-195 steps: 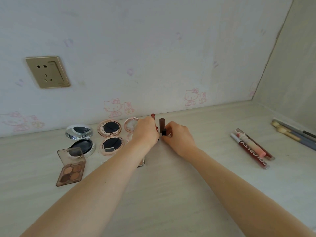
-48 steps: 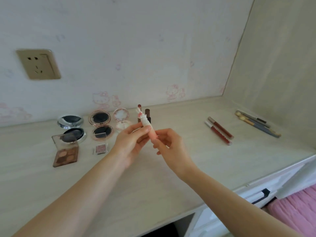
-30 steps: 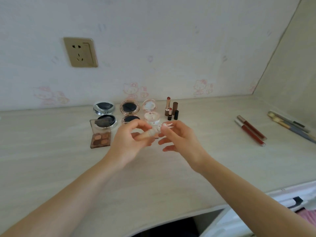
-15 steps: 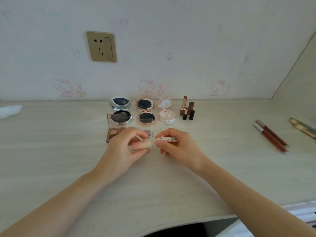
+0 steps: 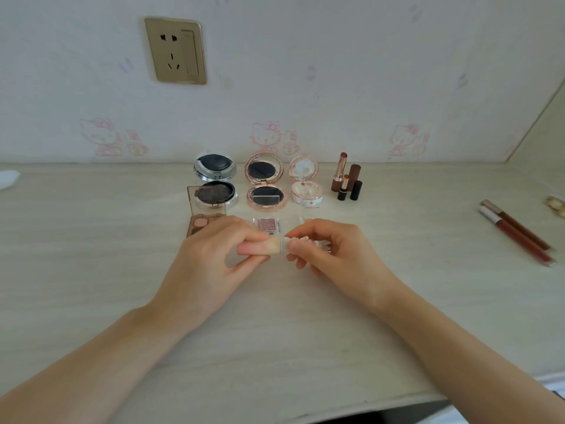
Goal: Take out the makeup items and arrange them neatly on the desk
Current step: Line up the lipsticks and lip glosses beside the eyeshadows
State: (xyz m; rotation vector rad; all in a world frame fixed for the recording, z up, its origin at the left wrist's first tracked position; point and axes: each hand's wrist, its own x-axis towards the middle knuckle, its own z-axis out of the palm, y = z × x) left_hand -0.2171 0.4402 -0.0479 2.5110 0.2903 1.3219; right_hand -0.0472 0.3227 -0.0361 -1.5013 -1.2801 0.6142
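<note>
Held level above the pale wood-grain tabletop [image 5: 91,286], at centre: small peach-pink cosmetic tube [image 5: 269,246]. Left hand [image 5: 211,264] curled round its body; right hand [image 5: 333,255] pinching its white ornate cap [image 5: 308,242]. At 12 o'clock, three open round compacts [image 5: 265,185]; upright brown lipsticks [image 5: 347,180] at 1 o'clock; two dark-red lip-gloss wands [image 5: 516,237] at 3 o'clock.
</note>
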